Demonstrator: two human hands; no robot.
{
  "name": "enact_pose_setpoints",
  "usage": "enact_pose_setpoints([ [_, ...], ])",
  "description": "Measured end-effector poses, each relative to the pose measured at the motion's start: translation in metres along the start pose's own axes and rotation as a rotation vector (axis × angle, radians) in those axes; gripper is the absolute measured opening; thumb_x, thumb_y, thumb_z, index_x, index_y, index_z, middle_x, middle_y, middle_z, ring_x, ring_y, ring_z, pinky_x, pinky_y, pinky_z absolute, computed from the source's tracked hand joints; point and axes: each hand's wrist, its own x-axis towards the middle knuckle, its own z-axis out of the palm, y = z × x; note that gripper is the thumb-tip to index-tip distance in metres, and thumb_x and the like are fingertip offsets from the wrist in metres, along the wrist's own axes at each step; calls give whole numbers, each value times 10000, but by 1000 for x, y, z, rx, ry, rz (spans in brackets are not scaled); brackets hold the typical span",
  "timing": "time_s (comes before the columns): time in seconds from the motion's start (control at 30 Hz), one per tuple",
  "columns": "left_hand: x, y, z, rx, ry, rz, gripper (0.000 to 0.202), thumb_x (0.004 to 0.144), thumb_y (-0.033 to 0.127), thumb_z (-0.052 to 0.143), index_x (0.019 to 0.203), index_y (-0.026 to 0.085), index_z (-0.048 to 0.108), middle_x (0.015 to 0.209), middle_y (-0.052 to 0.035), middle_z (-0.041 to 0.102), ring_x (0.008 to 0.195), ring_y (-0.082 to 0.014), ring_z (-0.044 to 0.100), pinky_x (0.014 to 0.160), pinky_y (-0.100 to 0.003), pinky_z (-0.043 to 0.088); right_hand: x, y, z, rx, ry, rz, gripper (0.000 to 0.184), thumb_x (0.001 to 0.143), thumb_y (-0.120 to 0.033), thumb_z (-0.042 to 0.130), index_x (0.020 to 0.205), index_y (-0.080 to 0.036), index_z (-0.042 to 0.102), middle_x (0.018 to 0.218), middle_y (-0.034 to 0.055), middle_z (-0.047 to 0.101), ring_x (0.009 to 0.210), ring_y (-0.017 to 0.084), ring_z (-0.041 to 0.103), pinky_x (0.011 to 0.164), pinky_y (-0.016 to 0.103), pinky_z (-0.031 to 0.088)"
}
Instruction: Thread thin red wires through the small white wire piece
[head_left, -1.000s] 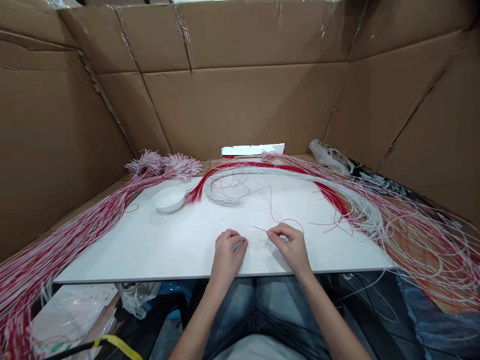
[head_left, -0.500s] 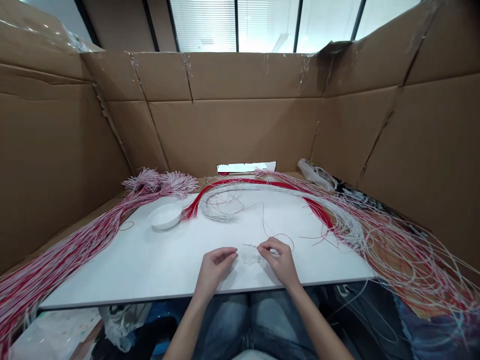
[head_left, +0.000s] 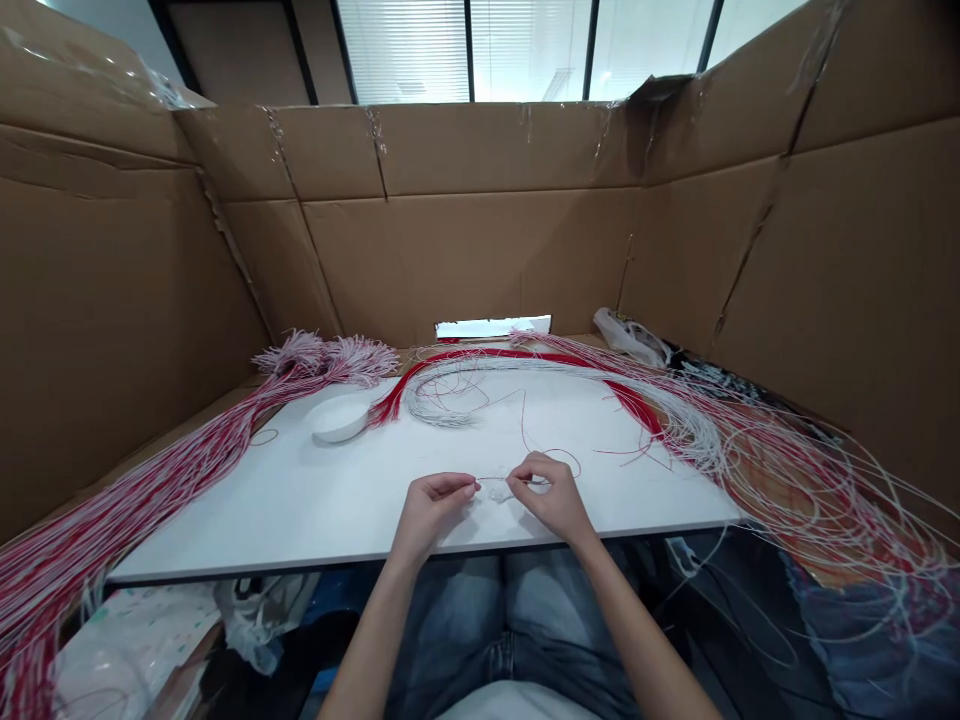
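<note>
Blue jeans [head_left: 450, 620] fill the bottom of the view, just below the near edge of a white rectangular table [head_left: 262, 520]. Above that edge, the left hand [head_left: 429, 512] is narrowly pinched, its fingertips [head_left: 472, 486] at a thin wire, though whether they grip it is hard to tell. The right hand [head_left: 546, 496] pinches a thin red wire [head_left: 551, 458] tightly, and the wire's loose length loops away across the table. Between the hands lies a small fluffy white tuft [head_left: 496, 490].

Farther up the table sit a shallow round white dish [head_left: 339, 420] and a coiled bundle of grey-white wires [head_left: 442, 405], with an arc of solid red wires [head_left: 510, 355] behind it. Long red-and-white wire bundles [head_left: 150, 490] spill over the table's left side, ending in frayed tassels [head_left: 322, 358]; loose loops of wire [head_left: 810, 490] trail off its right side. Beyond the table stand brown cardboard walls [head_left: 465, 260], with a crumpled plastic bag [head_left: 630, 338] at their right.
</note>
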Motion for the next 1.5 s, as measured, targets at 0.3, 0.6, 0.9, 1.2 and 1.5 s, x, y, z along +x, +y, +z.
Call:
enact_pose_setpoints([
  [0.3,0,0,1,-45,8,-15,262,529,247,855,740,137,746,722,-66,749,684,-143,670,673,-204,511,-1,-1,-2,30,-36,-36,135,744,-130,567,636,-184,629,598,2,590,614,138,512,628,281,405],
  [0.6,1,-1,1,-12,0,-10,269,541,259,842,754,131,740,750,-87,752,708,-175,682,697,-247,525,-1,1,-2,37,-51,-45,130,763,-155,576,661,-188,649,607,9,605,612,138,518,617,284,415],
  [0.9,2,-3,0,-8,-12,-1,263,555,270,835,764,137,745,754,-80,752,711,-165,675,710,-242,520,-1,1,-3,35,-56,-34,134,769,-165,578,660,-190,651,610,10,605,618,141,523,608,280,419],
  [1.2,1,-3,0,13,-6,10,261,569,274,823,773,131,744,764,-93,752,725,-190,680,715,-274,531,-1,1,-3,28,-59,-39,141,770,-158,580,655,-191,654,610,5,610,610,138,525,616,283,415],
  [1.5,1,-3,-1,-31,-45,-3,223,585,261,818,765,149,749,735,-67,751,730,-162,677,732,-237,509,-1,2,-3,29,-48,-15,141,759,-132,582,650,-192,649,612,7,612,618,140,530,618,280,421],
])
